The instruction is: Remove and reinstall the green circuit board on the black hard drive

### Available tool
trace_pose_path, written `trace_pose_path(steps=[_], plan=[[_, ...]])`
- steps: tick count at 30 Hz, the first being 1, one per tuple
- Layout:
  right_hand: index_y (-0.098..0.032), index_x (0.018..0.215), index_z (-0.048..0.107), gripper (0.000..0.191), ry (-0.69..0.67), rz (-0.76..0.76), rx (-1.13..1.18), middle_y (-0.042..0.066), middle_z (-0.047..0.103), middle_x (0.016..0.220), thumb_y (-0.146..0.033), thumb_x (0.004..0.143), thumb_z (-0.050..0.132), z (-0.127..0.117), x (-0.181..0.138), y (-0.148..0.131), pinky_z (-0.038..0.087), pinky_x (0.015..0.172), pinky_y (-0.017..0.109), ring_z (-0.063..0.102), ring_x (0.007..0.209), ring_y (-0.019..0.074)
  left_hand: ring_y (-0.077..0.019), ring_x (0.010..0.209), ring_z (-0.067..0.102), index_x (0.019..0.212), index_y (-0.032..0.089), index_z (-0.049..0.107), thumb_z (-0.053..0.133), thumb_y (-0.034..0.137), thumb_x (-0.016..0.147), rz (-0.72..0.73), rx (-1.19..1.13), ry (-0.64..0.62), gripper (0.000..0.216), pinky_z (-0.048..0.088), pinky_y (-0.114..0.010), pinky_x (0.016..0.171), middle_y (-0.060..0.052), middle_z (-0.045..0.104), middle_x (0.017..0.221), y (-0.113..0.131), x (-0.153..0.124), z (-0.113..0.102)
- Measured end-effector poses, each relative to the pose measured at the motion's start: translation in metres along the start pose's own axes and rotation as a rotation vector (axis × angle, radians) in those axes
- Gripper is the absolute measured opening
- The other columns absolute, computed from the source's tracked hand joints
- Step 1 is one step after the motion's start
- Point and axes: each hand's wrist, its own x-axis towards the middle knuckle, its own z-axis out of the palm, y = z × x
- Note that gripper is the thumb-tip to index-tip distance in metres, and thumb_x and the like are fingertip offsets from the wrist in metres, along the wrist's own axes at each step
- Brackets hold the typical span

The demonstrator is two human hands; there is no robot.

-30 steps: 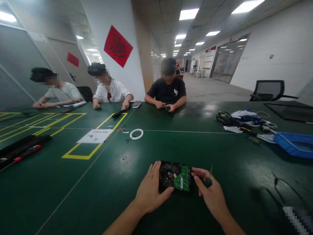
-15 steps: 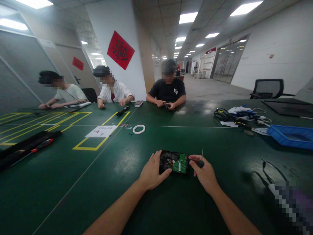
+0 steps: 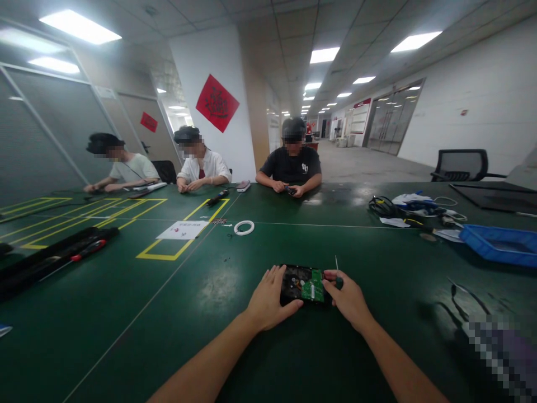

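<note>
A hard drive [image 3: 292, 281] lies on the green table in front of me, its underside facing up with a green circuit board [image 3: 312, 286] on its right part. My left hand [image 3: 268, 302] grips the drive's left side, thumb along the near edge and fingers over the far left corner. In my right hand [image 3: 351, 301] is a small screwdriver [image 3: 339, 281] with a dark handle, its thin shaft pointing up, away from the drive. The thumb and index finger of that hand are at the right edge of the circuit board; whether they pinch it I cannot tell.
To the right are a blue tray [image 3: 499, 257], a pile of cables [image 3: 381, 207] and a cable end [image 3: 459, 299]. A white ring [image 3: 244, 228], a paper sheet [image 3: 182, 229] and a red-handled screwdriver [image 3: 88, 250] lie left. Three people sit across the table.
My right hand has come closer in to the circuit board, still with the screwdriver. The view has shifted slightly. A co-worker in white has brought both hands together.
</note>
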Motion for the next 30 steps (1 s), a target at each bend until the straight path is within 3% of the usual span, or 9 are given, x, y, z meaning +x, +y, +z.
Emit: trace_pose_path(steps=[5, 8, 11, 13, 21, 30], plan=[[-0.02, 0.124, 0.062, 0.037, 0.013, 0.002, -0.015, 0.01, 0.07, 0.118, -0.035, 0.09, 0.058, 0.003, -0.001, -0.001, 0.055, 0.051, 0.026, 0.07, 0.076, 0.0188, -0.0366, 0.15, 0.023, 0.159, 0.017, 0.023, 0.059, 0.074, 0.08, -0.007, 0.046, 0.036, 0.104, 0.027, -0.056, 0.121, -0.017, 0.031, 0.161, 0.01, -0.001, -0.002], [-0.021, 0.127, 0.06, 0.043, 0.027, -0.021, 0.007, 0.01, 0.069, 0.119, -0.041, 0.089, 0.061, 0.004, 0.0, 0.004, 0.056, 0.052, 0.027, 0.071, 0.083, 0.0212, -0.036, 0.152, 0.017, 0.155, 0.026, 0.035, 0.062, 0.064, 0.084, 0.131, 0.093, 0.096, 0.084, 0.025, -0.058, 0.121, -0.011, 0.025, 0.164, 0.026, -0.001, -0.005], [-0.022, 0.125, 0.062, 0.045, 0.042, -0.075, 0.003, 0.009, 0.07, 0.115, -0.043, 0.085, 0.066, 0.005, 0.001, 0.008, 0.057, 0.054, 0.028, 0.071, 0.088, 0.0229, -0.0307, 0.149, 0.029, 0.146, 0.028, 0.047, 0.058, 0.052, 0.091, 0.351, 0.084, 0.072, 0.061, 0.025, -0.055, 0.122, -0.008, 0.039, 0.158, 0.043, 0.0, -0.003], [-0.022, 0.121, 0.064, 0.045, 0.066, -0.092, -0.017, 0.009, 0.071, 0.113, -0.041, 0.082, 0.069, 0.006, 0.002, 0.009, 0.057, 0.055, 0.027, 0.07, 0.088, 0.0228, -0.0291, 0.142, 0.041, 0.143, 0.025, 0.051, 0.058, 0.047, 0.092, 0.405, 0.057, 0.062, 0.056, 0.031, -0.053, 0.119, -0.008, 0.051, 0.15, 0.051, 0.001, 0.0], [-0.021, 0.118, 0.065, 0.042, 0.064, -0.112, -0.012, 0.006, 0.071, 0.103, -0.04, 0.081, 0.069, 0.007, 0.002, 0.009, 0.055, 0.055, 0.028, 0.068, 0.074, 0.0183, -0.0283, 0.115, 0.057, 0.117, 0.023, 0.07, 0.059, 0.034, 0.092, 0.383, 0.058, 0.171, 0.029, 0.047, -0.048, 0.103, -0.01, 0.066, 0.117, 0.05, -0.001, 0.001], [-0.019, 0.12, 0.066, 0.046, 0.07, -0.161, -0.053, 0.008, 0.071, 0.107, -0.043, 0.081, 0.069, 0.008, 0.004, 0.016, 0.055, 0.06, 0.029, 0.068, 0.079, 0.0194, -0.0264, 0.105, 0.059, 0.108, 0.021, 0.071, 0.061, 0.031, 0.09, 0.379, 0.029, 0.214, 0.023, 0.049, -0.046, 0.097, -0.009, 0.068, 0.108, 0.054, -0.002, 0.002]])
